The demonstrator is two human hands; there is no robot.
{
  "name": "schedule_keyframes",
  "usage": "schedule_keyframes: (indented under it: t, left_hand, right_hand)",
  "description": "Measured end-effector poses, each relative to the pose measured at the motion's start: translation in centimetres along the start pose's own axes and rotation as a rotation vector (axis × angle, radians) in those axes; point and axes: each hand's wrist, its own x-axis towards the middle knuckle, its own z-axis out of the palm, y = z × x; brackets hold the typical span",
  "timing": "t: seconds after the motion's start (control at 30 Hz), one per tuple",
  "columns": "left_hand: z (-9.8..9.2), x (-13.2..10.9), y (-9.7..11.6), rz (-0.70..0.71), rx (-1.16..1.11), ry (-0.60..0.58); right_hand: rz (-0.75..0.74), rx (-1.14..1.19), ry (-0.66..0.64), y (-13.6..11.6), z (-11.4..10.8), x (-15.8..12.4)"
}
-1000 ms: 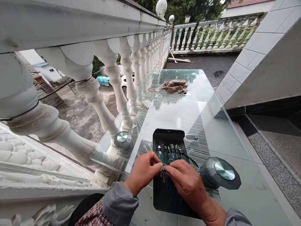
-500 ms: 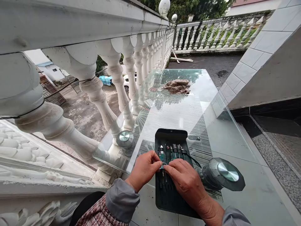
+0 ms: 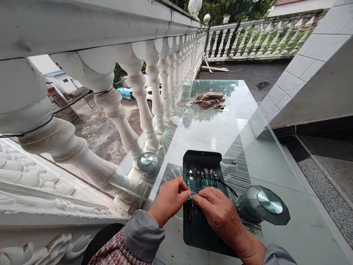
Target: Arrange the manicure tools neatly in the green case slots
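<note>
A black manicure case lies unfolded on the glass table. Nail clippers and other small tools stand in loops along its upper half. Over the middle of the case, my left hand pinches one teal finger ring of small scissors. From the other side, my right hand closes its thumb and fingers on the second ring. The scissors point down toward the lower pocket, where more slim tools sit; the right hand hides part of that half. A black strap sticks out at the case's right.
On the glass tabletop, a crumpled brown cloth lies at the far end. Round metal-capped table supports show through the glass. A white balustrade runs along the left, and a tiled slanting wall rises at right.
The view has shifted very slightly. Both hands stay on the scissors' rings, with hardly any visible movement.
</note>
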Motion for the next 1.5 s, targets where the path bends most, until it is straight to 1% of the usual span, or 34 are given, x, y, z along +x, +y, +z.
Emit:
schedule_keyframes:
  t: [0.2,0.37,0.83,0.93,1.13,1.33,1.5]
  left_hand:
    - [0.0,-0.2,0.2,-0.011,0.013,-0.008]
    - [0.0,0.0,-0.1,-0.022,0.018,-0.008]
    - [0.0,0.2,-0.6,0.004,0.043,-0.005]
    - [-0.1,0.2,-0.5,-0.001,0.104,0.000]
    - [-0.4,0.0,0.6,0.000,0.377,0.017]
    - [-0.8,-0.1,0.8,0.066,0.421,-0.014]
    - [-0.8,0.1,0.3,0.073,0.489,-0.057]
  right_hand:
    - [-0.023,-0.010,0.006,-0.1,-0.2,0.2]
    - [-0.027,-0.001,-0.008,0.1,0.0,0.0]
    - [-0.014,0.027,-0.045,0.3,0.6,-0.4]
    - [0.001,0.032,-0.045,0.4,0.8,-0.5]
    - [0.058,0.015,-0.032,0.5,1.2,-0.8]
    - [0.085,0.017,-0.016,0.6,1.4,-0.8]
    - [0.070,0.028,-0.003,0.5,1.3,-0.7]
